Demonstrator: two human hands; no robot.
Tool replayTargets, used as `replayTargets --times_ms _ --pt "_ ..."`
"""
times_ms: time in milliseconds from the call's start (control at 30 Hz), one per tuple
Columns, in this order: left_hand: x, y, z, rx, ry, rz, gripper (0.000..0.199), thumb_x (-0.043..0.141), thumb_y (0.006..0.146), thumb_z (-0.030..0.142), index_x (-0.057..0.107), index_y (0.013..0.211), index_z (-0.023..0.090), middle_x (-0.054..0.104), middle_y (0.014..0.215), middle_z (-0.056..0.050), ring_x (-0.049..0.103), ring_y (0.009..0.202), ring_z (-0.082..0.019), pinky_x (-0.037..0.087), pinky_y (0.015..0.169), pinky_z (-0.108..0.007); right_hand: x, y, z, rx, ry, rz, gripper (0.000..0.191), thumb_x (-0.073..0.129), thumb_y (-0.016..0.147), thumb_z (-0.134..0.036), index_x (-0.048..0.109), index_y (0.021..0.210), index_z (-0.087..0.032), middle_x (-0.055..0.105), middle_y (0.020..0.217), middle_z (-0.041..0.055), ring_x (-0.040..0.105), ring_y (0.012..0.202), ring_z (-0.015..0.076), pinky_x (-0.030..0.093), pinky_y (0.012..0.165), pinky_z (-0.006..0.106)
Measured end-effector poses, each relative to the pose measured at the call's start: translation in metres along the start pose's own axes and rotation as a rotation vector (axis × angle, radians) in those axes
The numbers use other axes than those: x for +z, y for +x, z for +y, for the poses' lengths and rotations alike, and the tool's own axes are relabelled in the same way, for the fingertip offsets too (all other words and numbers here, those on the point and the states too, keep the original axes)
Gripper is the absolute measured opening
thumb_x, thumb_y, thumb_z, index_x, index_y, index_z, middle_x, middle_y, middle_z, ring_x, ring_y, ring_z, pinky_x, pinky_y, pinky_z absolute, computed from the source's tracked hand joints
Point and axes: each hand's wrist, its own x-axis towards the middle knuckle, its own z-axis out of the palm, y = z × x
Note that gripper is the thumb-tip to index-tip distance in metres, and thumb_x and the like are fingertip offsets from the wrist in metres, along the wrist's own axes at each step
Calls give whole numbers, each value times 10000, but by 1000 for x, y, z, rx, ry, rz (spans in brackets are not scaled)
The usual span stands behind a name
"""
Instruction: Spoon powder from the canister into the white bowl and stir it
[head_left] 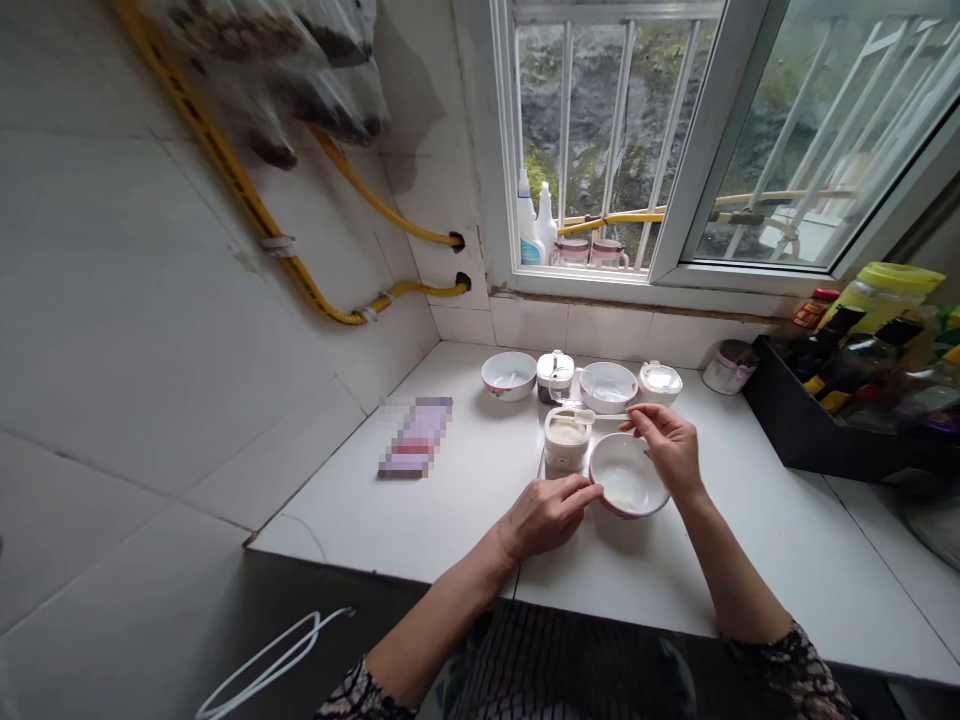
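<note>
My right hand [667, 445] pinches the handle of a small white spoon [604, 417], its head over the open mouth of a seasoning jar [566, 455] filled with pale grains. In front of that hand stands a white bowl [637, 475] with a red-patterned outside and a little white powder at the bottom. Fingers of my left hand [551, 515] close on the bowl's left rim; the thumb is mostly hidden. Behind the jar are a second bowl [609, 385], a lidded jar with dark contents [556, 375] and another lidded jar [660, 380].
A third bowl [509, 376] holds something pale, perhaps a spoon. Left of it lies a blurred purple item [416, 437]. A black box of bottles [832, 420] and a small cup [730, 367] stand right. Yellow pipes [300, 280] run along the wall; a white cable [274, 660] hangs below the counter.
</note>
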Motion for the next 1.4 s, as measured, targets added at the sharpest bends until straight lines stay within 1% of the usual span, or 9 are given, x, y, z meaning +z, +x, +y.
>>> replayTargets --times_ms 67,133,300,433,567,833,1133,1233,1400 --pt "-1 1 0 1 -1 -2 319 371 906 63 551 1156 146 678 963 -71 682 785 -137 559 578 -212 -11 6 2 109 60 -13 262 654 773 -429 683 833 -176 710 665 58 591 597 175 456 582 307" --pt "-1 1 0 8 -5 8 323 372 898 54 550 1152 144 680 964 -69 683 783 -138 560 573 -215 -24 11 5 130 55 -76 267 682 727 -431 681 791 -172 696 631 50 577 584 165 457 592 303" --pt "0 -2 -1 1 -15 24 344 375 899 56 550 1180 151 683 993 -85 688 827 -150 576 603 -226 -52 12 3 61 -260 -296 194 579 788 -346 668 728 -185 679 603 26 588 629 171 440 634 296" --pt "1 -3 -1 -12 -28 8 361 377 901 50 556 1198 150 685 1004 -93 687 842 -151 583 628 -230 -50 5 0 46 -469 -430 199 526 810 -290 668 709 -194 665 609 11 555 585 149 403 584 272" --pt "1 -4 -2 -19 -23 -9 354 382 908 57 566 1196 150 687 1007 -95 686 834 -148 583 633 -224 -38 0 1 61 -445 -518 217 516 809 -292 667 694 -186 657 605 13 529 566 136 386 564 261" --pt "2 -6 -2 -25 -34 -28 370 379 912 70 560 1225 149 683 1021 -106 686 872 -157 587 685 -234 -38 4 7 169 -247 -410 239 558 762 -369 673 703 -168 671 599 21 513 577 136 377 570 265" --pt "0 -4 -1 -11 -36 -6 353 390 908 55 556 1208 140 686 1015 -96 687 860 -164 583 658 -239 -41 9 5 303 4 -348 248 684 652 -402 675 674 -155 669 545 37 486 519 123 392 559 275" --pt "0 -4 -1 -14 -38 -11 349 382 916 64 557 1209 140 686 1014 -101 688 864 -161 582 665 -235 -39 8 5 305 -36 -335 238 672 664 -393 673 671 -155 668 545 35 490 518 125 391 555 273" --pt "0 -4 -1 -19 -36 -15 341 381 922 69 557 1205 145 689 1020 -99 692 865 -161 582 660 -232 -26 -1 8 165 -244 -342 189 587 742 -335 669 671 -180 674 580 9 534 554 135 384 565 262"
